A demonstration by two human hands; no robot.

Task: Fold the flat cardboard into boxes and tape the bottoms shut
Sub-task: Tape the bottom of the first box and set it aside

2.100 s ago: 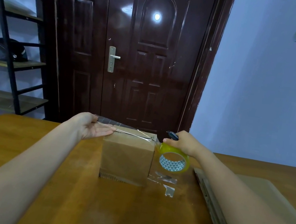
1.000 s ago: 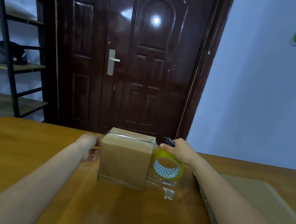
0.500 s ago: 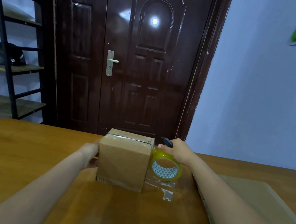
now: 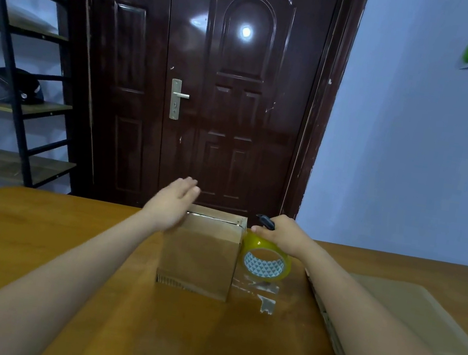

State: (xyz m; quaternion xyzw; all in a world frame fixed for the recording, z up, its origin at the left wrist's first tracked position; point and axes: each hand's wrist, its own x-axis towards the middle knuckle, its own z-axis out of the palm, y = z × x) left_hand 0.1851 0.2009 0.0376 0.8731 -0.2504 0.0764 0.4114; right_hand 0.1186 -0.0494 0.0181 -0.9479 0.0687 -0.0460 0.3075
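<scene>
Left hand fingers straight, together, flat at box top left edge, gripping nothing. Right hand fingers curled round tape roll plus small dark tool, likely cutter. Box upright mid-table, taped face up, roll just beside its right side. Flat cardboard stack near right forearm.

Risks, judged: tape apparently uncut from roll; tugging could peel seam or tip light box. Poor smoothing leaves wrinkles, weak bond. Tape scraps on table may snag.

Box closed; contents not visible.
</scene>
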